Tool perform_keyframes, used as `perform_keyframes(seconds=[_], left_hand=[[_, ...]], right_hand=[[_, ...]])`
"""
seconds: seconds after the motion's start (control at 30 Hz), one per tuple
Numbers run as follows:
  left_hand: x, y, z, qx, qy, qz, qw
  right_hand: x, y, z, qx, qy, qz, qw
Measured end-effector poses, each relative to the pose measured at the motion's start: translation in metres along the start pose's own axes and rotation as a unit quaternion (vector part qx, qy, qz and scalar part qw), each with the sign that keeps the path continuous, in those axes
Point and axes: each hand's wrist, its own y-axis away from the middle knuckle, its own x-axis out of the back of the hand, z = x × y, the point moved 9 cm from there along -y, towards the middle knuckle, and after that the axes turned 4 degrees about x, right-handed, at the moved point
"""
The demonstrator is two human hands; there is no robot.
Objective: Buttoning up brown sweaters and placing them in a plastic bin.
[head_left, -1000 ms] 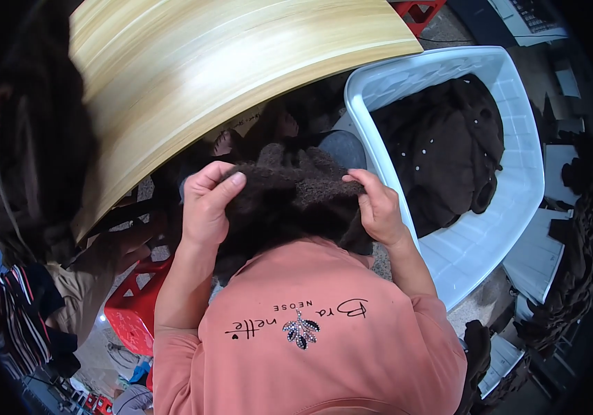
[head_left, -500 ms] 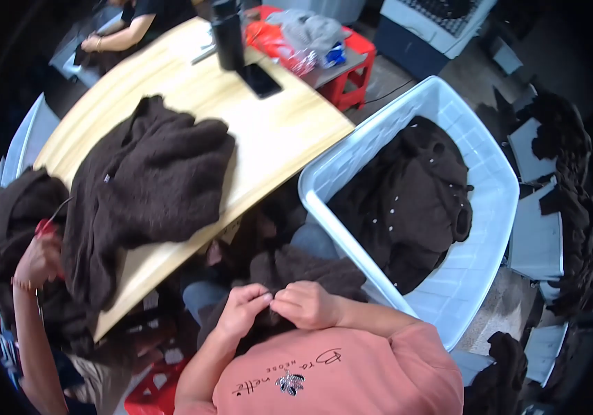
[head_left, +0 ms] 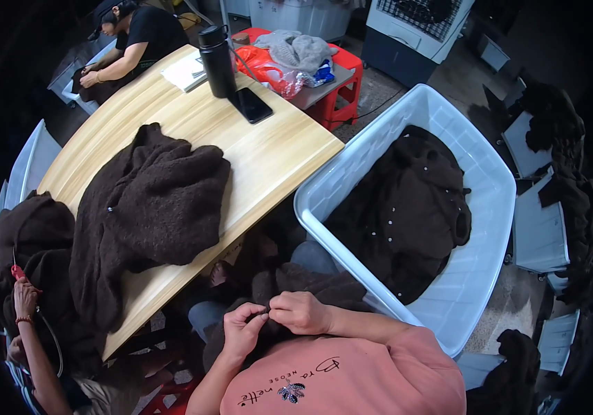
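From my remote seat, taking the pale blue tub (head_left: 488,225) as landmark: a dark brown knit garment (head_left: 327,282) lies on the wearer's lap, just left of the tub's near end. The left hand (head_left: 242,330) and right hand (head_left: 301,312) meet on it, each grip narrow, fingertips pinching a small fold of cloth. I judge this piece part-way through; it is not in the tub, and how much handling remains I can't tell. Inside the tub lie dark garments with pale dots (head_left: 417,214), heaped so that I can't count them.

Left of the tub, its corner close to the rim, is one wooden desk (head_left: 279,155). It carries one spread brown garment (head_left: 162,197), one black bottle (head_left: 218,66), one phone (head_left: 251,105) and some white papers (head_left: 184,72).

Beyond the tub's far left corner is one red stool (head_left: 348,97) with one grey knit (head_left: 295,50).

I count two co-workers, both left of the tub: one in black (head_left: 155,34) past the desk, and one whose hand (head_left: 25,297) holds one red-handled tool (head_left: 18,272).
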Motion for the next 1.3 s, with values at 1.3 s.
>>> perform_keyframes(seconds=[1.3], left_hand=[[0.031, 0.009, 0.008, -0.064, -0.174, 0.166, 0.969]], right_hand=[[0.035, 0.017, 0.048, -0.19, 0.102, 0.106, 0.971]])
